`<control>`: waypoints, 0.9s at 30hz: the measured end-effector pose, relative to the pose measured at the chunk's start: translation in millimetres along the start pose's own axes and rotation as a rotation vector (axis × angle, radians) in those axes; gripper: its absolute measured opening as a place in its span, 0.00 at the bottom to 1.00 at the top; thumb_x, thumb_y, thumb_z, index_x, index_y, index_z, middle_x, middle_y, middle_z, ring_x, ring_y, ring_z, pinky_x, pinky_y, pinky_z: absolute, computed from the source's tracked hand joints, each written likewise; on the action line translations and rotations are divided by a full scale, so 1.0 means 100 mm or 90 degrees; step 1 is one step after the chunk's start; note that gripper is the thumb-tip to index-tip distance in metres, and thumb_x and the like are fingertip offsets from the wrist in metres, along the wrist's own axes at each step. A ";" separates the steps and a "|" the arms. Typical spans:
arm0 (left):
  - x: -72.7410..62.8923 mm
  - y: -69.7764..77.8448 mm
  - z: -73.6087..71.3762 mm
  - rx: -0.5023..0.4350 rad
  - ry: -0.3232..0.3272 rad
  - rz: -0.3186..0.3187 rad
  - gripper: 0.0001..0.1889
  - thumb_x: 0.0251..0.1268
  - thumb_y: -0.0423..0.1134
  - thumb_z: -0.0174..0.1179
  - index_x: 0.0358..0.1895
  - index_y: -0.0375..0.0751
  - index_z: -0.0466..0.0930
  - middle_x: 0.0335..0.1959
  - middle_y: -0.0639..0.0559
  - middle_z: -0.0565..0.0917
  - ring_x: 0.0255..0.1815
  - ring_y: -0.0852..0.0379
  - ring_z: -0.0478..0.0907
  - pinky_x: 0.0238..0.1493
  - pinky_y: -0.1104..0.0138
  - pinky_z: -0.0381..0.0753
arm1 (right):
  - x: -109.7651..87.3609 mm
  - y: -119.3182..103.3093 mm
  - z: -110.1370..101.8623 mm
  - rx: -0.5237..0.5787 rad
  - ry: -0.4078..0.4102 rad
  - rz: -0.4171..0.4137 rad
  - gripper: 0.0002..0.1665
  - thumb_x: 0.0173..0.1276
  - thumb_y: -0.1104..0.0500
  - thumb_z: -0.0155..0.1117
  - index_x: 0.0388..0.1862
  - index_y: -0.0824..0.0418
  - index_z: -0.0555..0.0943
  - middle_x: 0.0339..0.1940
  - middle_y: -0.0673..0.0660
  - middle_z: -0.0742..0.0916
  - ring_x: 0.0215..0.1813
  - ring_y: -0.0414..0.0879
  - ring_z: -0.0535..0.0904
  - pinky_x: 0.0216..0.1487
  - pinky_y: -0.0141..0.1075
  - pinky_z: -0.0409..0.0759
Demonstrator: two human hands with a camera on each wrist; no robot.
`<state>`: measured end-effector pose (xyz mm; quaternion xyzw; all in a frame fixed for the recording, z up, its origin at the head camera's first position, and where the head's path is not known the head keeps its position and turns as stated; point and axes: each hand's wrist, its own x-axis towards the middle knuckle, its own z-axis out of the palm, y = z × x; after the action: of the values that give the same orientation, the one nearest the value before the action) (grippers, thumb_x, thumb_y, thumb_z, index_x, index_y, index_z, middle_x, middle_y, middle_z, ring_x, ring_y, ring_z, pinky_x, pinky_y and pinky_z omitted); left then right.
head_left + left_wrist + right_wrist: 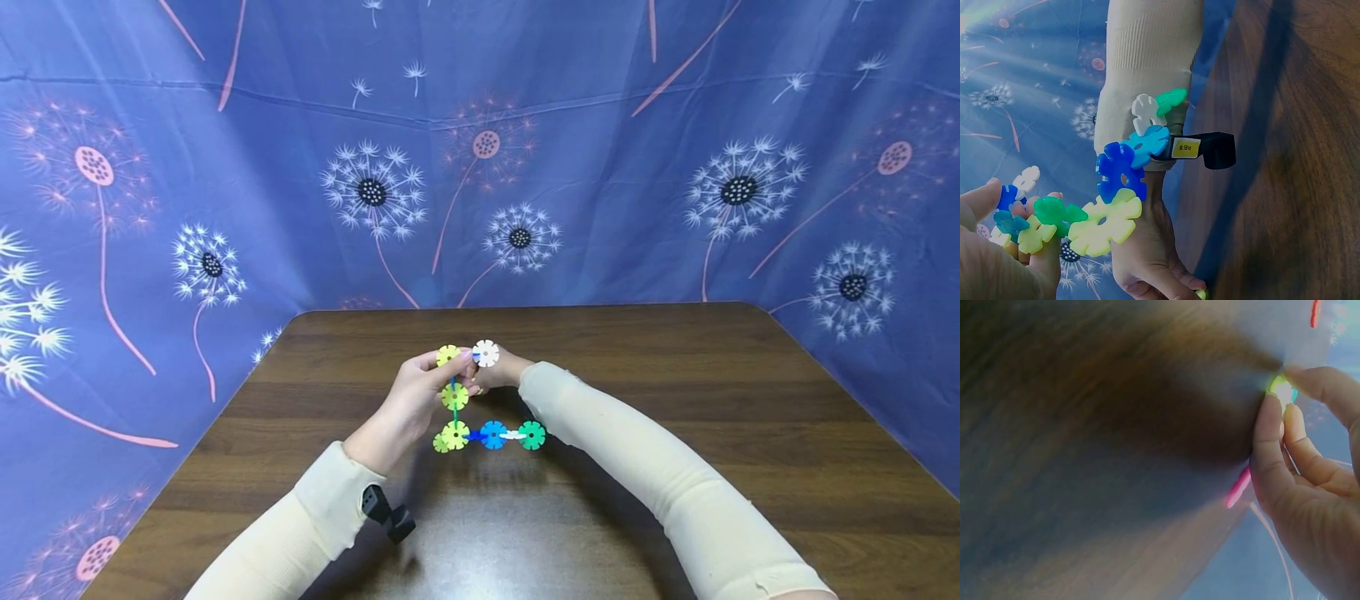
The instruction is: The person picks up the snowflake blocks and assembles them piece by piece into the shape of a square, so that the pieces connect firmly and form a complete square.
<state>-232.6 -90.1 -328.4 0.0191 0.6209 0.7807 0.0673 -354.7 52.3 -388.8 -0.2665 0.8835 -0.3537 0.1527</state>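
My left hand [408, 400] grips an L-shaped chain of slotted flower-shaped plastic discs near its upper end. Several yellow discs [454, 397] run down the chain. Its lower arm stretches right through a blue disc [493, 434] and a thin white one to a green disc [532, 435]. At the top, a white disc [486, 353] hides part of my right hand [506, 370]. In the right wrist view, my right thumb and fingers pinch a small yellow piece [1280, 387], probably a disc. Whether this piece touches the chain cannot be seen.
The brown wooden table [637, 350] lies beneath both hands. Behind it hangs a blue dandelion-print cloth [600, 208]. A black wrist camera [388, 514] juts from my left sleeve. Beyond the right hand is a bright pink strip [1238, 487], its kind unclear.
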 end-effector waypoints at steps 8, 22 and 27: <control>0.00 0.01 0.00 0.030 0.017 0.002 0.07 0.64 0.38 0.64 0.34 0.38 0.82 0.19 0.54 0.82 0.23 0.60 0.80 0.30 0.69 0.81 | -0.10 0.03 -0.12 0.041 0.010 0.050 0.08 0.51 0.64 0.76 0.29 0.64 0.84 0.26 0.50 0.84 0.27 0.40 0.77 0.32 0.37 0.84; 0.01 -0.01 -0.03 0.031 0.001 -0.003 0.16 0.66 0.38 0.62 0.49 0.29 0.79 0.28 0.52 0.87 0.25 0.59 0.83 0.40 0.62 0.86 | -0.34 -0.04 -0.37 0.179 0.076 -0.007 0.11 0.56 0.71 0.67 0.38 0.76 0.83 0.28 0.55 0.87 0.29 0.37 0.79 0.44 0.43 0.85; 0.02 -0.02 -0.04 0.031 0.004 -0.005 0.16 0.66 0.38 0.62 0.50 0.29 0.78 0.27 0.54 0.86 0.25 0.59 0.83 0.40 0.63 0.86 | -0.48 -0.04 -0.48 0.249 0.086 0.000 0.17 0.58 0.67 0.69 0.46 0.74 0.83 0.41 0.60 0.89 0.38 0.38 0.81 0.51 0.42 0.82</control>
<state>-235.3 -93.1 -331.0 0.0160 0.6402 0.7650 0.0682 -336.1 104.0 -348.4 -0.2077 0.8059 -0.5359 0.1420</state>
